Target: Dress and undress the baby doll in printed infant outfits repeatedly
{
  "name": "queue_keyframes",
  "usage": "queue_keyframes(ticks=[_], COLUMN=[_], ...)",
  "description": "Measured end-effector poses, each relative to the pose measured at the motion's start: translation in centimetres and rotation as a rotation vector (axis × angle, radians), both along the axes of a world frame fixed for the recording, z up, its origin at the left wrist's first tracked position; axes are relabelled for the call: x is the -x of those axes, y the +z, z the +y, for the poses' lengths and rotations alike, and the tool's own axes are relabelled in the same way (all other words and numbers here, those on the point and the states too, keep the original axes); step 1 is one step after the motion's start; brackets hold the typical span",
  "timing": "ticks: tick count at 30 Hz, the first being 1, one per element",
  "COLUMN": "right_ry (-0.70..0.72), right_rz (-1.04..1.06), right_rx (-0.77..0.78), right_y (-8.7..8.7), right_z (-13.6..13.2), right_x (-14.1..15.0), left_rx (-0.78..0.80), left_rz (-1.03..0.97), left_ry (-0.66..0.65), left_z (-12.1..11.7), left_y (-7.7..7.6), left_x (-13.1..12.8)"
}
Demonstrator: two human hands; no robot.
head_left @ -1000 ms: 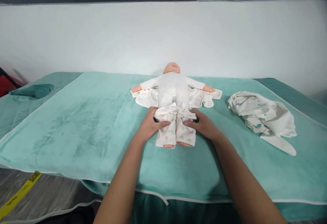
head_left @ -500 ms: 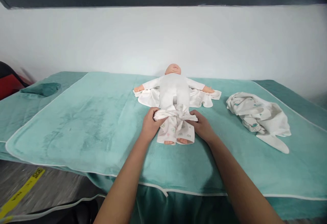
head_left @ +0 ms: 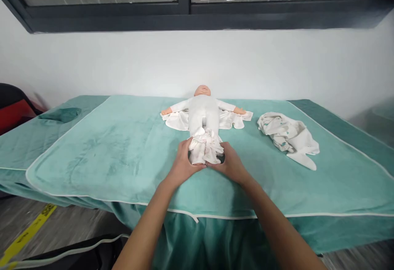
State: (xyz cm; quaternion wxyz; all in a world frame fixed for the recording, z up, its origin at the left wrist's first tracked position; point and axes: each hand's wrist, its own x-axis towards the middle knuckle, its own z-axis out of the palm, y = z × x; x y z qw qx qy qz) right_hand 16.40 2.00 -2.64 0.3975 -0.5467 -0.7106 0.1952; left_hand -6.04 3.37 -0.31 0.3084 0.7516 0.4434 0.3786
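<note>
White fabric with a small faint print, a pair of baby pants [head_left: 205, 145], sat bunched around the lower legs of a baby doll [head_left: 203, 110]. The doll lay on its back on a green blanket [head_left: 107, 151] spread over a bed [head_left: 347, 231], its head near the wall [head_left: 138, 62] and its arms stretched out to the sides. Beneath the arms, an open white garment [head_left: 177, 121] showed at both sides. Well apart, to the doll's right-hand side of the view, lay a crumpled printed garment [head_left: 287, 136].

The left hand [head_left: 180, 161] and the right hand [head_left: 233, 163] held the pants from opposite sides. Each grip was a broad curve, fingers along the outer side and thumb at the lower edge, with the gathered cloth between; the thumb tips nearly met near the hems. How firmly they pinched, I could not tell.

The pants looked light, thin and limp, likely to fold under the fingers rather than slip away. Both sides of the gathered band seemed the best places to take hold, evenly, so that neither leg twisted. The doll's feet were mostly hidden, and its limbs probably called for gentle handling.
</note>
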Motion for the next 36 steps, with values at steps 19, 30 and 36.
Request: queue_keyframes(ticks=[19,30,36], right_ry=[0.301,0.61,0.631], right_rz=[0.433,0.127,-0.7], right_rx=[0.671,0.399,0.295], right_y=[5.9,14.4,18.1], right_z=[-0.9,-2.9,-3.2], right_x=[-1.5,-1.6,-1.3], left_rx=[0.231,0.287,0.167], left_rz=[0.138,-0.094,0.758], left_ry=[0.09,-0.325,-0.547], left_z=[-1.8,-3.8,-5.0], left_y=[5.8,12.0,18.2], left_x=[-0.7,3.3,2.6])
